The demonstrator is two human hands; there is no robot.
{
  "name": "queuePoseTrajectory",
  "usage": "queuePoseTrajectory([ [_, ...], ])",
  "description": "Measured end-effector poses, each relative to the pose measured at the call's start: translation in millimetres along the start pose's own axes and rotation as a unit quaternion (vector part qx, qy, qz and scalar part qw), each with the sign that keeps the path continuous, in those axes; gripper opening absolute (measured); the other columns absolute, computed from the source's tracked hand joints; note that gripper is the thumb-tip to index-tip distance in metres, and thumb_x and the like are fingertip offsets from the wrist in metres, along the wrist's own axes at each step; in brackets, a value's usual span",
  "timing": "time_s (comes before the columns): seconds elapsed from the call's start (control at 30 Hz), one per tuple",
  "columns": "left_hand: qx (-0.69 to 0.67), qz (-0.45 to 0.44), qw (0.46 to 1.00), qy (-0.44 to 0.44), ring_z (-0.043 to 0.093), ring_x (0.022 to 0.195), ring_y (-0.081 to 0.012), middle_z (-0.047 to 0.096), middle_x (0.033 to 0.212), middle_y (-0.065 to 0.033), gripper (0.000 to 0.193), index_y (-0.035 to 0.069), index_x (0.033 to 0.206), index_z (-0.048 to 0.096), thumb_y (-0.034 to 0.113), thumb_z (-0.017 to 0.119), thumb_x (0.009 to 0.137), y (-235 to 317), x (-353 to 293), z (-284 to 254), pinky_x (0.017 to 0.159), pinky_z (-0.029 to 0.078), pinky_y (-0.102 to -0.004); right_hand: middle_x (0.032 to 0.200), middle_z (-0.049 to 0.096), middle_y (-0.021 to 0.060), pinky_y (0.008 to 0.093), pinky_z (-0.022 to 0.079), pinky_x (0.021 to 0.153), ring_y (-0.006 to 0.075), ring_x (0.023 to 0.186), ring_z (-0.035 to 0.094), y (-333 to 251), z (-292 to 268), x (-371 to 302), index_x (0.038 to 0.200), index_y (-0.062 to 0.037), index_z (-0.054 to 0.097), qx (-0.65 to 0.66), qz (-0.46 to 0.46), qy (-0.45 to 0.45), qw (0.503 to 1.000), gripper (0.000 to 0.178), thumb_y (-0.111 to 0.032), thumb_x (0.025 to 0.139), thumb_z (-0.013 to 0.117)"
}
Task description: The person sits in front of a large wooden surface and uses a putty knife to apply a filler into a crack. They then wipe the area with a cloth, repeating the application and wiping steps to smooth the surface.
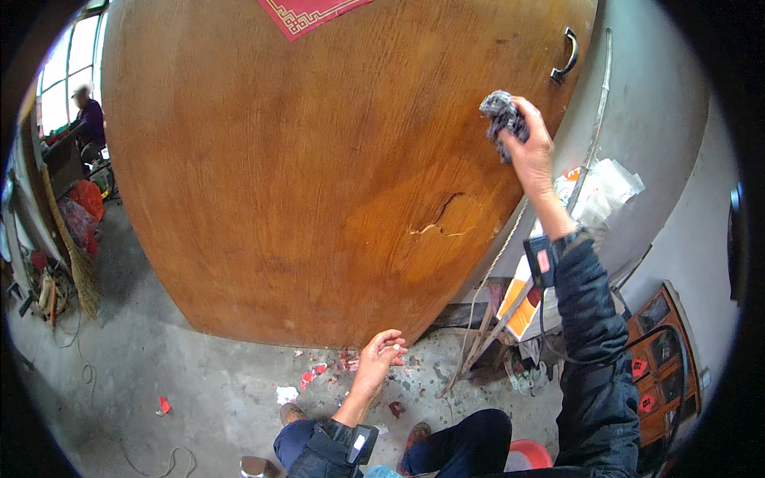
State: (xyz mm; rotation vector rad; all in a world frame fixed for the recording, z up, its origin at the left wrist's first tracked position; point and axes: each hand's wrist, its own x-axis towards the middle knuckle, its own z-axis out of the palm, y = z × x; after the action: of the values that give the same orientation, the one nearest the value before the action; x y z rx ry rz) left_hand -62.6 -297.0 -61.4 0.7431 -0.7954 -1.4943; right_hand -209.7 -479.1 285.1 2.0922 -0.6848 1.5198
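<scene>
A crumpled grey rag [504, 125] is gripped in my right hand [532, 151], raised against the upper right part of a brown wooden door [303, 159]. Just above the rag, a curved metal handle [566, 56] is fixed near the door's edge. Lower on the panel runs a cracked, broken patch [442, 219], with a darker, wet-looking area around it. My left hand [378, 362] hangs low before the door's bottom edge, its fingers loosely curled and a little apart, with nothing visible held.
Red paper scraps [315, 373] litter the concrete floor. To the right, a pole [594, 119], a rope [494, 263] and plastic bags [613, 191] lean by the wall, near a small wooden cabinet [661, 342]. A broom [76, 263] and another person [89, 123] are at left. A red basin [532, 454] sits by my leg.
</scene>
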Motion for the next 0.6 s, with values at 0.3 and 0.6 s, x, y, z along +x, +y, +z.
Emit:
queuePoseTrajectory([
  [0.3,0.022,-0.033,0.999,-0.013,0.057,0.081,-0.0107,0.059,0.102,-0.005,0.025,0.008,0.111,0.052,0.012,0.051,0.086,1.8,-1.6,1.9,0.062,0.043,-0.022,0.109,0.056,0.0059,0.0318,0.042,0.088,0.025,0.101,0.052,26.5,38.3,11.1,0.11,-0.011,0.054,-0.108,-0.03,0.08,0.99,0.053,0.002,0.061,0.071],
  [0.6,0.054,-0.047,0.996,-0.044,0.057,0.086,-0.0121,0.059,0.101,-0.0059,0.025,0.005,0.111,0.052,0.01,0.05,0.086,-12.3,2.3,2.4,0.069,0.046,-0.0235,0.109,0.051,0.012,0.0374,0.041,0.083,0.0304,0.099,0.049,30.8,53.8,-44.8,0.106,-0.0071,0.056,-0.147,-0.13,0.031,0.98,0.056,0.012,0.054,0.063],
])
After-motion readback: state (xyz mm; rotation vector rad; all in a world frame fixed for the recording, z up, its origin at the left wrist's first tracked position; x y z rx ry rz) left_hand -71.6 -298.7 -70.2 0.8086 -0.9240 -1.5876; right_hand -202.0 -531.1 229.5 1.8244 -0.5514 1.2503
